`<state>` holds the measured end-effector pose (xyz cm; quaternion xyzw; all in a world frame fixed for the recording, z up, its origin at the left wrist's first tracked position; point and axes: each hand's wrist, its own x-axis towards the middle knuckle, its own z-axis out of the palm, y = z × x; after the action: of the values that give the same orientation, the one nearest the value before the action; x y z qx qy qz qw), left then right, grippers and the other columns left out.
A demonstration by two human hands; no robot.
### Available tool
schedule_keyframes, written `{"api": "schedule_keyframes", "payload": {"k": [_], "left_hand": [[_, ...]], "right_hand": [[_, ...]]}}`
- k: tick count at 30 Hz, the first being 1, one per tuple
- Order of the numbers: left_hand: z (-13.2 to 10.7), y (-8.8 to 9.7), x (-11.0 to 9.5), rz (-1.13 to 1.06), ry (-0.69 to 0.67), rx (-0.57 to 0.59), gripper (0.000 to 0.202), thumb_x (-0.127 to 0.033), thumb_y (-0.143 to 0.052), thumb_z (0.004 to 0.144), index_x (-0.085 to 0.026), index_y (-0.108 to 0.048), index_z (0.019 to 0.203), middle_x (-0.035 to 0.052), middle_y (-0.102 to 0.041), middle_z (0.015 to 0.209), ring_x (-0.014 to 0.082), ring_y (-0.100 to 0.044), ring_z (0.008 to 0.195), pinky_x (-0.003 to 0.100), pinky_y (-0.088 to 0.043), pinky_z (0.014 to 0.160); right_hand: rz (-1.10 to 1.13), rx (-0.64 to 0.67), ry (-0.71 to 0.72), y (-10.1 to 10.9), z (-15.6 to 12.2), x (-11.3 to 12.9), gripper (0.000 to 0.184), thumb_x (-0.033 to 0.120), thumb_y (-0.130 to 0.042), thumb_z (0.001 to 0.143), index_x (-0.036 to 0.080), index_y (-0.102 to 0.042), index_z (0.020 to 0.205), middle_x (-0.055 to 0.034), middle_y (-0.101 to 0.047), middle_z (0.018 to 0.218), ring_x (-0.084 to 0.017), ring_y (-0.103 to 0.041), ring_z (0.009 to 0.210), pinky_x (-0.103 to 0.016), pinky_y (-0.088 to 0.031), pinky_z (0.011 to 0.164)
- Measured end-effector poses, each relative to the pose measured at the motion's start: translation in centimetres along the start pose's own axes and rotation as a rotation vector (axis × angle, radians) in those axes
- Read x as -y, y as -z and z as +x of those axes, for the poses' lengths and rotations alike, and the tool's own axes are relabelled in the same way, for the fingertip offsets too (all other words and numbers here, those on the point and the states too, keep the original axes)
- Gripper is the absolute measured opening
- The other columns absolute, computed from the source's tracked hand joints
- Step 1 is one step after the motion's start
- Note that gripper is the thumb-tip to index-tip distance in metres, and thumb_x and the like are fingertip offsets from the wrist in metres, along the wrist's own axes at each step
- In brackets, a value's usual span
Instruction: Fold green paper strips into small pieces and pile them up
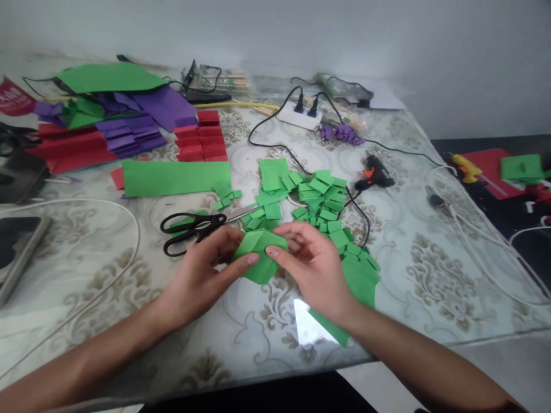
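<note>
A creased piece of green paper (pixel 263 268) is held between both hands, above the patterned tabletop. My left hand (pixel 205 274) pinches its left side, thumb on top and fingers behind. On the right side my right hand (pixel 316 265) grips it the same way, the thumb pressing near the middle. Black-handled scissors (pixel 202 225) lie just beyond my left hand, their blades partly under green scraps. A heap of small cut and folded green paper pieces (pixel 321 195) spreads behind the hands. Part of a larger green sheet (pixel 359 281) shows beside and under my right wrist.
A long green strip (pixel 176 178), red folded paper (pixel 201 140) and purple sheets (pixel 163 106) lie at the back left. A power strip (pixel 300 116) with black cables, a black glue gun (pixel 375 173) and a yellow glue gun (pixel 467 167) are farther right. A phone (pixel 19 246) rests at left.
</note>
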<state>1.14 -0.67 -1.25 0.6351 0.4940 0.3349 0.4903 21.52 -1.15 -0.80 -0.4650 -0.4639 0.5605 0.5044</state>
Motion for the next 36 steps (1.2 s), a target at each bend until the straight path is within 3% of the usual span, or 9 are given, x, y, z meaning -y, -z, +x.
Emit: {"api": "schedule_keyframes", "payload": {"k": [4,8,12,16,19,22,36], "left_hand": [[0.5,0.3,-0.3,-0.026,0.039,-0.066,0.024,-0.039,-0.076,0.091,-0.019,-0.07,0.081,-0.0019,-0.065,0.073,0.0126,-0.059,0.066,0.022,-0.049,0.059],[0.5,0.5,-0.8,0.007,0.03,-0.136,0.018,-0.037,-0.079,0.087,-0.02,-0.076,0.083,-0.0017,-0.071,0.075,0.0128,-0.062,0.067,0.02,-0.049,0.059],[0.4,0.6,-0.8,0.074,-0.014,-0.179,0.012,-0.033,-0.081,0.084,-0.022,-0.077,0.08,-0.0032,-0.073,0.073,0.013,-0.063,0.065,0.02,-0.049,0.058],[0.3,0.6,-0.5,0.078,-0.028,-0.205,0.01,-0.032,-0.083,0.083,-0.024,-0.078,0.081,-0.0044,-0.074,0.074,0.0124,-0.065,0.067,0.019,-0.049,0.06],[0.4,0.6,-0.4,0.014,-0.006,-0.155,0.011,-0.034,-0.079,0.087,-0.023,-0.078,0.086,-0.0031,-0.075,0.075,0.0125,-0.066,0.067,0.019,-0.051,0.06],[0.5,0.6,-0.8,-0.039,0.032,-0.117,0.019,-0.035,-0.076,0.089,-0.02,-0.076,0.078,-0.0015,-0.073,0.067,0.0127,-0.065,0.061,0.019,-0.051,0.056],[0.9,0.5,-1.6,-0.072,0.077,-0.178,0.014,-0.028,-0.079,0.083,-0.021,-0.079,0.072,-0.0001,-0.076,0.065,0.0157,-0.07,0.06,0.021,-0.057,0.056]], "right_hand": [[0.009,0.034,-0.024,0.0,0.1,0.0,0.025,0.019,-0.081,0.083,0.024,-0.072,0.105,-0.0013,-0.072,0.098,-0.016,-0.068,0.092,-0.027,-0.055,0.081],[-0.038,0.075,-0.078,-0.1,-0.1,0.2,0.016,0.031,-0.081,0.085,0.022,-0.072,0.095,0.0023,-0.059,0.075,-0.014,-0.056,0.067,-0.024,-0.046,0.057],[-0.081,0.097,-0.14,-0.1,-0.2,0.7,0.026,0.043,-0.077,0.09,0.02,-0.067,0.081,0.0053,-0.044,0.062,-0.01,-0.038,0.053,-0.023,-0.03,0.046],[-0.105,0.085,-0.123,-0.1,-0.1,0.9,0.031,0.043,-0.074,0.092,0.019,-0.064,0.075,0.0048,-0.043,0.062,-0.01,-0.037,0.055,-0.023,-0.029,0.048],[-0.108,0.031,-0.113,0.0,0.1,0.9,0.028,0.042,-0.073,0.092,0.019,-0.067,0.079,0.0049,-0.043,0.062,-0.01,-0.037,0.055,-0.023,-0.029,0.048],[-0.093,-0.024,-0.114,0.1,0.3,0.8,0.025,0.042,-0.074,0.091,0.018,-0.068,0.082,0.0039,-0.05,0.065,-0.01,-0.041,0.057,-0.023,-0.033,0.05],[-0.11,-0.065,-0.114,0.3,0.6,0.7,0.025,0.044,-0.081,0.084,0.021,-0.071,0.085,0.003,-0.058,0.066,-0.012,-0.052,0.058,-0.025,-0.045,0.052]]}}
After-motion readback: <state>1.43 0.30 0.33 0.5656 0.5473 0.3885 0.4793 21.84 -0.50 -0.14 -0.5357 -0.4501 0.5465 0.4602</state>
